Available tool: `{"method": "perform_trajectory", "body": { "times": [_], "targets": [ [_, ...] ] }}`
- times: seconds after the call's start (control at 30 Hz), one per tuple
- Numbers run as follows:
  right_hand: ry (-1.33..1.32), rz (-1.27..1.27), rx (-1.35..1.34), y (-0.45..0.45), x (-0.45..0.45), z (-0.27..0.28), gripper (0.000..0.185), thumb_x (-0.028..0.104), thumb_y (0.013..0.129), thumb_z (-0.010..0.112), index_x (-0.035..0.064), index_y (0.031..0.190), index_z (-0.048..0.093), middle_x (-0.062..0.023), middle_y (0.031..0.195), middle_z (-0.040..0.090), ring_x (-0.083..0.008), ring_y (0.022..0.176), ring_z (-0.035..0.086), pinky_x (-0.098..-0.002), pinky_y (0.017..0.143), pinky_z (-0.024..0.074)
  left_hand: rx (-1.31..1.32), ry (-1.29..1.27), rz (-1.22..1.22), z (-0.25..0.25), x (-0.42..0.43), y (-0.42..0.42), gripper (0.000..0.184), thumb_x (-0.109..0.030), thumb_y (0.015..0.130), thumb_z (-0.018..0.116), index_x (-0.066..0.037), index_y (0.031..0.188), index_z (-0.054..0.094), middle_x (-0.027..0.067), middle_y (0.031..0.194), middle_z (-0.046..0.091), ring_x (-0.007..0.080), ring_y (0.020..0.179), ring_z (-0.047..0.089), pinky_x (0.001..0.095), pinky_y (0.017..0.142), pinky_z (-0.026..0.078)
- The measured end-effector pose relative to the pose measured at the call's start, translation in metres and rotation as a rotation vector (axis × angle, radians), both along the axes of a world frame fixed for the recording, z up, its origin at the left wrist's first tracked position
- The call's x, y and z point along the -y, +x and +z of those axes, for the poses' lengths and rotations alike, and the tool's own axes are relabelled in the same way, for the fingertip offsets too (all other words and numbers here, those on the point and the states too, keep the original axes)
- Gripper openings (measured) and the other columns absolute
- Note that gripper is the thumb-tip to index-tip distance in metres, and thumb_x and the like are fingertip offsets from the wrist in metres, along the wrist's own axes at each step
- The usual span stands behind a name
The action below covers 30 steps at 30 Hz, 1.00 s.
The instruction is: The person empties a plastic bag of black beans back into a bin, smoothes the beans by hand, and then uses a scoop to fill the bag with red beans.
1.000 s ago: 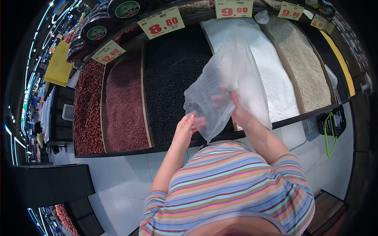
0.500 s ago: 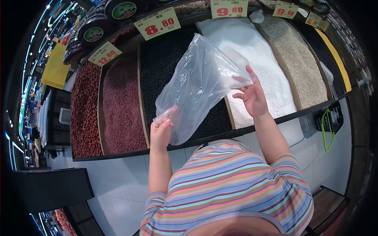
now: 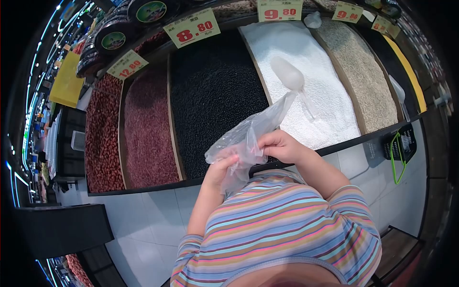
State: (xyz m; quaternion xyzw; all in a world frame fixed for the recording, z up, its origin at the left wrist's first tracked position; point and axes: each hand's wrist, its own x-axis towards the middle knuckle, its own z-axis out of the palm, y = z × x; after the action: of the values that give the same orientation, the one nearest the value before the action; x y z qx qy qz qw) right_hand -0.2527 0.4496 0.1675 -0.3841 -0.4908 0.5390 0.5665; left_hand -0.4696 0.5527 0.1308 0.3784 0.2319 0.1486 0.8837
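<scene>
A clear plastic bag (image 3: 258, 124) is bunched between my two hands, above the front edge of the bins. My left hand (image 3: 221, 168) grips its lower left side, the fingers seen partly through the film. With thumb and fingers together, my right hand (image 3: 283, 145) pinches the bag's right side. One end of the bag stretches up to the right, over the white grain (image 3: 306, 52). In that bin lies a clear scoop (image 3: 289, 74), its handle toward me and near the bag's tip. Black beans (image 3: 215, 91) lie behind my left hand.
Left of the beans are bins of reddish grain (image 3: 149, 129) and red dates (image 3: 101, 138); pale grain (image 3: 366, 76) is at the right. Price signs (image 3: 192, 28) line the back. A black basket (image 3: 405, 146) with a green handle is by the right end.
Both hands have come closer together and the spread bag is now gathered between them. My right hand has moved down and left. The scoop now shows fully.
</scene>
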Motion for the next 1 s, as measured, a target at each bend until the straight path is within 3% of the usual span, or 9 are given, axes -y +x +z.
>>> {"method": "perform_trajectory", "body": {
  "times": [0.03, 0.07, 0.23, 0.37, 0.4, 0.47, 0.6, 0.9, 1.0],
  "targets": [
    [-0.049, -0.02, -0.038, 0.004, -0.001, 0.0, 0.022, -0.007, 0.083, 0.049, -0.0022, 0.097, 0.064, -0.0052, 0.088, 0.065, -0.0115, 0.082, 0.06, -0.0265, 0.077, 0.0477, -0.073, -0.041, 0.357, 0.018, 0.003, 0.0, 0.033, -0.019, 0.084, 0.064, -0.001, 0.11, 0.056, 0.0064, 0.09, 0.062, 0.0157, 0.081, 0.059, 0.029, 0.077, 0.049],
    [-0.038, -0.202, -0.118, 0.01, -0.002, 0.001, 0.02, -0.006, 0.084, 0.048, -0.0008, 0.093, 0.065, -0.0043, 0.084, 0.064, -0.0106, 0.08, 0.058, -0.0262, 0.075, 0.0472, 0.397, -0.275, 0.268, -0.017, -0.034, -0.027, 0.015, -0.017, 0.092, 0.055, -0.004, 0.099, 0.057, 0.0019, 0.082, 0.059, 0.012, 0.076, 0.058, 0.0261, 0.071, 0.049],
    [0.073, -0.278, -0.259, 0.024, -0.003, 0.002, 0.027, 0.014, 0.09, 0.051, 0.0002, 0.113, 0.056, -0.0072, 0.096, 0.062, -0.0133, 0.089, 0.058, -0.0273, 0.079, 0.0465, 0.208, -0.019, 0.66, 0.062, -0.038, -0.013, 0.013, -0.021, 0.094, 0.051, -0.01, 0.099, 0.056, 0.0054, 0.092, 0.062, 0.0255, 0.095, 0.059, 0.0493, 0.088, 0.048],
    [0.15, -0.115, -0.561, 0.027, -0.012, -0.003, 0.054, 0.042, 0.095, 0.041, 0.0022, 0.132, 0.039, -0.0119, 0.109, 0.059, -0.0191, 0.1, 0.057, -0.0327, 0.088, 0.0449, 0.457, -0.191, 0.474, 0.027, -0.037, -0.02, 0.015, -0.022, 0.093, 0.05, -0.011, 0.097, 0.059, 0.0096, 0.112, 0.06, 0.0336, 0.11, 0.054, 0.0604, 0.093, 0.041],
    [0.046, -0.111, -0.619, 0.032, -0.012, -0.019, 0.06, 0.049, 0.096, 0.031, 0.0025, 0.133, 0.038, -0.0153, 0.114, 0.057, -0.0229, 0.103, 0.056, -0.0364, 0.093, 0.0418, 0.519, -0.289, 0.386, 0.019, -0.034, -0.018, 0.016, -0.021, 0.093, 0.047, -0.011, 0.093, 0.059, 0.0077, 0.097, 0.064, 0.0319, 0.108, 0.055, 0.0615, 0.095, 0.039],
    [-0.157, -0.118, -0.62, 0.023, -0.015, -0.035, 0.06, 0.05, 0.096, 0.032, 0.0026, 0.133, 0.038, -0.0157, 0.119, 0.054, -0.0227, 0.106, 0.055, -0.0369, 0.095, 0.0411, 0.613, -0.326, 0.184, 0.005, -0.019, -0.005, 0.015, -0.024, 0.092, 0.049, -0.011, 0.09, 0.055, 0.0038, 0.076, 0.058, 0.0243, 0.095, 0.059, 0.0568, 0.098, 0.037],
    [-0.493, 0.049, -0.453, -0.011, -0.008, -0.062, 0.061, 0.049, 0.094, 0.038, 0.0017, 0.133, 0.039, -0.0153, 0.128, 0.049, -0.0211, 0.112, 0.052, -0.0353, 0.094, 0.042, 0.004, -0.347, 0.085, 0.02, 0.019, 0.031, 0.034, -0.031, 0.095, 0.045, -0.005, 0.113, 0.057, 0.0071, 0.102, 0.06, 0.0205, 0.093, 0.058, 0.0393, 0.09, 0.046],
    [-0.434, 0.312, -0.096, 0.0, -0.016, -0.044, 0.065, 0.04, 0.086, 0.058, -0.0028, 0.132, 0.041, -0.0151, 0.121, 0.055, -0.0223, 0.105, 0.058, -0.0357, 0.09, 0.0475, -0.047, -0.103, -0.022, 0.019, 0.019, 0.017, 0.029, -0.02, 0.088, 0.06, -0.004, 0.112, 0.06, 0.0065, 0.104, 0.062, 0.0172, 0.091, 0.061, 0.0323, 0.076, 0.051],
    [-0.355, 0.451, -0.737, 0.012, -0.017, -0.063, 0.069, 0.038, 0.082, 0.065, -0.005, 0.131, 0.042, -0.0154, 0.118, 0.057, -0.0233, 0.102, 0.061, -0.0364, 0.088, 0.0494, 0.108, -0.01, 0.165, 0.028, 0.012, 0.002, 0.024, -0.02, 0.086, 0.064, -0.004, 0.104, 0.063, 0.0056, 0.097, 0.064, 0.0163, 0.083, 0.063, 0.03, 0.069, 0.053]
  ]
}}
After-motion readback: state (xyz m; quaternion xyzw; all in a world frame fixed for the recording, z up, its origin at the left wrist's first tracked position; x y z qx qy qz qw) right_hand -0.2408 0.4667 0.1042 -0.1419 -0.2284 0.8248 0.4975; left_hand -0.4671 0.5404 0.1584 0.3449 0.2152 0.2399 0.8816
